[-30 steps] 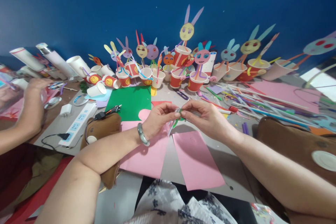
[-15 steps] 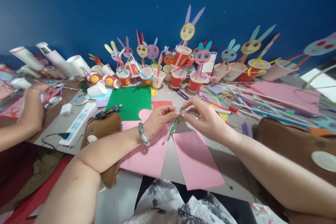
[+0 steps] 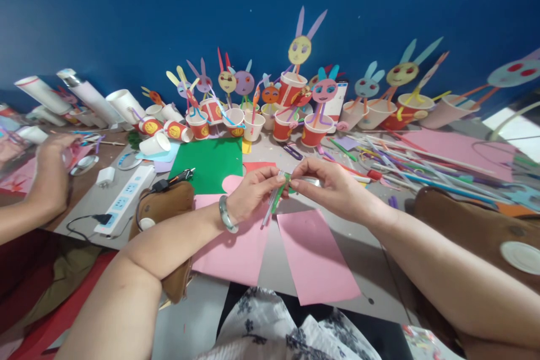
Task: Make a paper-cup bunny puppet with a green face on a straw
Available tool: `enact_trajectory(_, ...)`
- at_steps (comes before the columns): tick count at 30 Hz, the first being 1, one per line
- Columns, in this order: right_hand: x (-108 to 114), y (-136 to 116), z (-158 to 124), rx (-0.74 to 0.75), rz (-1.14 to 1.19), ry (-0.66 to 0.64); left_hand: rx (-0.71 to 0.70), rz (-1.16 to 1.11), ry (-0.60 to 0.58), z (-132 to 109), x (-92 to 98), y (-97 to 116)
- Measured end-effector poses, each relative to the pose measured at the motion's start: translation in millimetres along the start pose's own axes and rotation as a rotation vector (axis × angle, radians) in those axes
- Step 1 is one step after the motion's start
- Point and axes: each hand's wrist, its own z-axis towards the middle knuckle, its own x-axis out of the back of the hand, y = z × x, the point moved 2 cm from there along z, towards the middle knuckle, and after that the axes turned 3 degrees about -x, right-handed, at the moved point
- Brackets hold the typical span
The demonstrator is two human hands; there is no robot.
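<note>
Both hands meet over the middle of the table. My left hand [image 3: 250, 196], with a bangle at the wrist, pinches a small bunch of thin straws: pale grey ones [image 3: 266, 215] hang down, along with a green one [image 3: 277, 201]. Fingertips of my right hand [image 3: 331, 190] are closed at the upper end of the green straw; the exact contact is partly hidden by the fingers. Below lie two pink paper sheets [image 3: 316, 256], a larger one [image 3: 236, 253] under my left forearm. A green sheet [image 3: 206, 160] lies beyond my left hand.
Paper cups with rabbit figures [image 3: 323, 93] line the blue wall. Loose straws [image 3: 422, 171] are heaped at right. A power strip [image 3: 124, 199] and a brown pouch [image 3: 169, 211] sit left; another brown bag [image 3: 459, 230] is right. Another person's arm [image 3: 50, 180] works at far left.
My right hand has turned slightly at the fingertips around the green straw. The bunch in my left hand has shifted a little left and up.
</note>
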Motion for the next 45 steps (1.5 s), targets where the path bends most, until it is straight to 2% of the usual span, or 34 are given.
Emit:
enact_trajectory(4, -1, -2, 0, 0.023, 0.030, -0.001, 0.016, -0.033, -0.013, 0, -0.2, 0)
enact_trajectory(10, -4, 0, -1, 0.012, -0.029, 0.072, 0.020, -0.067, -0.058, 2, -1.8, 0)
enact_trajectory(16, -10, 10, 1, 0.051, 0.038, 0.148, -0.019, -0.091, -0.061, 2, -2.5, -2)
enact_trajectory(23, -12, 9, 1, 0.054, 0.069, 0.061, -0.028, -0.083, -0.027, 3, -0.1, -6)
enact_trajectory(29, -13, 6, 0, 0.052, 0.096, 0.030, -0.005, -0.080, -0.067, 4, 0.9, -7)
enact_trajectory(34, -10, 10, 1, 0.056, -0.004, 0.071, 0.016, -0.011, -0.039, 4, 3.3, -8)
enact_trajectory(39, -8, 11, -1, 0.128, -0.163, 0.125, -0.078, 0.123, 0.015, 5, 6.7, -7)
enact_trajectory(45, -15, 9, -10, 0.209, -0.434, 0.163, -0.131, 0.282, 0.010, 3, 6.0, -8)
